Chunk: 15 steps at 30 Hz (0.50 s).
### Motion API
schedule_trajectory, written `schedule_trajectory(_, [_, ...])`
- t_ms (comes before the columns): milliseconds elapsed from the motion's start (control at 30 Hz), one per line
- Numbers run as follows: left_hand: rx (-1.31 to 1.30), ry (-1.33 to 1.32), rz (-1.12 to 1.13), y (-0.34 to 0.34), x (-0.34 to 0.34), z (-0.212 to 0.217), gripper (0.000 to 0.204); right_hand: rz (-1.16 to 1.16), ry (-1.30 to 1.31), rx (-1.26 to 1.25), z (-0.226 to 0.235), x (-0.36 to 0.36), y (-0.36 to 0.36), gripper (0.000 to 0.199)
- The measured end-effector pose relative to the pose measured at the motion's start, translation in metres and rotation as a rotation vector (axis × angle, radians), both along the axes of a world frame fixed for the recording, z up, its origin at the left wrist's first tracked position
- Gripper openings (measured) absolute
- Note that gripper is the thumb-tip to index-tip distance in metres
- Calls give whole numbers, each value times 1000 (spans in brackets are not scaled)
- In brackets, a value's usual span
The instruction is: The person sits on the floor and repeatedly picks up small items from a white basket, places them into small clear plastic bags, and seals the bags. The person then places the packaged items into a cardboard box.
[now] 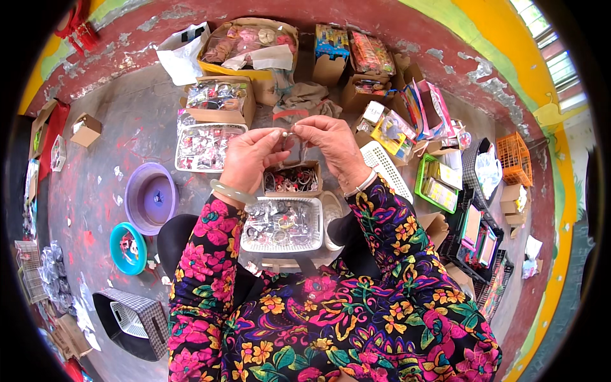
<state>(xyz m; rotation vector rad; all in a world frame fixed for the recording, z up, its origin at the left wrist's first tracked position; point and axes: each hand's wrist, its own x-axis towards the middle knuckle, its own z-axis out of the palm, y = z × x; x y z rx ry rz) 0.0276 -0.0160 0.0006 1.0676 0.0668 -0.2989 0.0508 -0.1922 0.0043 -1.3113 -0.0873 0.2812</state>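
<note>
Both hands are raised in front of me, fingertips almost meeting. My left hand [247, 162], with a pale bangle on its wrist, pinches a small see-through thing [294, 145] that looks like thin plastic; its exact kind is too small to tell. My right hand [334, 151], wearing a white band at the wrist, is closed on the other side of it. Below them stands a cardboard box [273, 192] of dark and coloured hair-tie-like bands. Nearer my body, a white plastic basket [249, 247] holds many small clear packets.
Another white basket [178, 167] of packets stands farther left, before an open carton [238, 116]. On the left floor are a purple basin [135, 200] and a teal basin [114, 254]. A green basket [420, 184], black crates [468, 267] and an orange crate [514, 159] line the right.
</note>
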Motion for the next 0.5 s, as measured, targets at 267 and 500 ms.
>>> schedule_trajectory(267, [43,18,72,-1,-1,9,21,55,-38,-27,-2,-3,5,15])
schedule_trajectory(500, [-150,-24,66,5,2,1,21,19,-39,-60,0,-3,6,15])
